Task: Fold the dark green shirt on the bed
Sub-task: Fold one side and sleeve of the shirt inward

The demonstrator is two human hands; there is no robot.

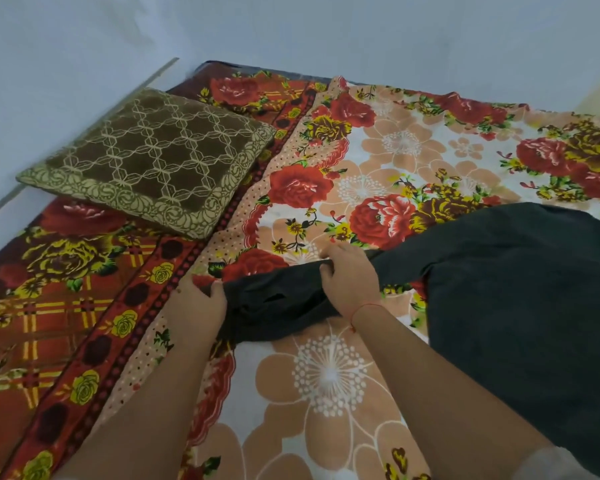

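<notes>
The dark green shirt [520, 306] lies on the flowered bed [326, 393], its body spread at the right and one sleeve stretched out to the left. My left hand [201, 306] grips the crumpled end of that sleeve, thumb over the cloth. My right hand [350, 282] holds the sleeve further along, nearer the shirt's body, with the fingers curled over the sleeve's far edge. A red thread is tied round my right wrist. The shirt's right side runs out of view.
A brown patterned cushion [153, 161] lies at the left near the pale wall [66, 64]. A red flowered blanket [66, 289] covers the bed's left strip, beside the pale flowered sheet.
</notes>
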